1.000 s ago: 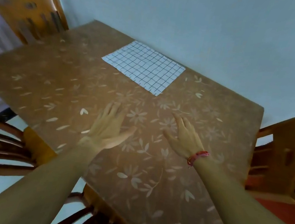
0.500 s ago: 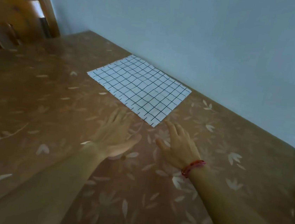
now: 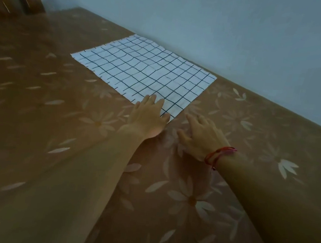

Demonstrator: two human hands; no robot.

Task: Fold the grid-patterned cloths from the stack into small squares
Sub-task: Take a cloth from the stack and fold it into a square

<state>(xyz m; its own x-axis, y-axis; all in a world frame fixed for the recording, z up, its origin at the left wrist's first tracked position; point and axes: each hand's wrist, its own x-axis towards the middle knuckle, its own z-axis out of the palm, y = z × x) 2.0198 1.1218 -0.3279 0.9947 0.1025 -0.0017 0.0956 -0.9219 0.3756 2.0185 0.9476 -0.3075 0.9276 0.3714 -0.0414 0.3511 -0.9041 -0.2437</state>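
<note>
Both hands closer to grid-patterned cloth [image 3: 141, 73] since earlier | left hand [image 3: 148, 118] open-fingered, touching its 6 o'clock corner | right hand [image 3: 199, 137] open, empty, at 5 o'clock | step: reaching; next I pinch that corner

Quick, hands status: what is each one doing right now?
Left hand: open, fingers spread over the near corner of the cloth, gripping nothing.
Right hand: open, over the table beside the cloth, holding nothing.
</note>
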